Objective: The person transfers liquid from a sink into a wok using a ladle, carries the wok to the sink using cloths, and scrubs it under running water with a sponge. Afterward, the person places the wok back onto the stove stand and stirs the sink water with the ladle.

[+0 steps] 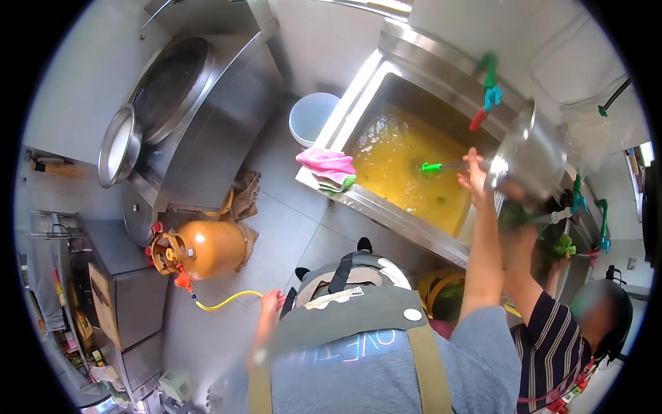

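Observation:
My right hand [474,178] is stretched over the sink [350,196], its fingers closed round the long thin handle of a shiny steel saucepan [527,155]. The handle has a bright green end [432,167]. The pan is tilted on its side and blurred, to the right of my hand. Yellowish water [407,165] with ripples and bubbles fills the sink below. My left hand [272,301] hangs at my left side with curled fingers and nothing visible in it. A yellow gas hose [231,298] passes close to it; whether they touch, I cannot tell.
A co-worker in a striped shirt [552,338] reaches in from the right, near green vegetables [564,245]. A tap [491,96] hangs over the sink. Pink and green cloths [327,165] drape its corner. On the floor are a white bucket [310,119] and an orange gas cylinder [210,248].

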Action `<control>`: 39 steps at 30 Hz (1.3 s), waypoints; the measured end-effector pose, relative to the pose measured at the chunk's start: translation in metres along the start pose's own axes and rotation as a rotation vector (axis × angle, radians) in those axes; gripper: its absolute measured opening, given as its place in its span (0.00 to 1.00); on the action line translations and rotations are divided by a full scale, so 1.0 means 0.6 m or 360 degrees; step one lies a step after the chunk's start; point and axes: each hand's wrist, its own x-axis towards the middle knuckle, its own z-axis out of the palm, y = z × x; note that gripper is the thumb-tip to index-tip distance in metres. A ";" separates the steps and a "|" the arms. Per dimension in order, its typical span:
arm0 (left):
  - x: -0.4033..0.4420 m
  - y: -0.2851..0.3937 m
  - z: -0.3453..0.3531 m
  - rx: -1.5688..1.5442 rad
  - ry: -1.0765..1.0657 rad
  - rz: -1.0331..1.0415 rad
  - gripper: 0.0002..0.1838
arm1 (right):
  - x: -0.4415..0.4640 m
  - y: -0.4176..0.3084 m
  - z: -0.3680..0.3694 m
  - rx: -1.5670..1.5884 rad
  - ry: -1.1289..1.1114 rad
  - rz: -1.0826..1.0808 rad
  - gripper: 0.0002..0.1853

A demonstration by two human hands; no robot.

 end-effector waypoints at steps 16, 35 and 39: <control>-0.058 0.050 0.123 0.0126 0.0050 0.0023 0.11 | 0.090 0.246 0.032 0.0675 -0.0204 0.0202 0.10; -0.046 0.021 0.142 0.0211 0.0057 0.0041 0.11 | 0.071 0.259 -0.033 -0.0279 -0.0419 -0.0358 0.08; -0.043 0.029 0.135 0.0111 0.0070 0.0056 0.10 | 0.092 0.251 -0.074 -0.0436 -0.0233 -0.0445 0.08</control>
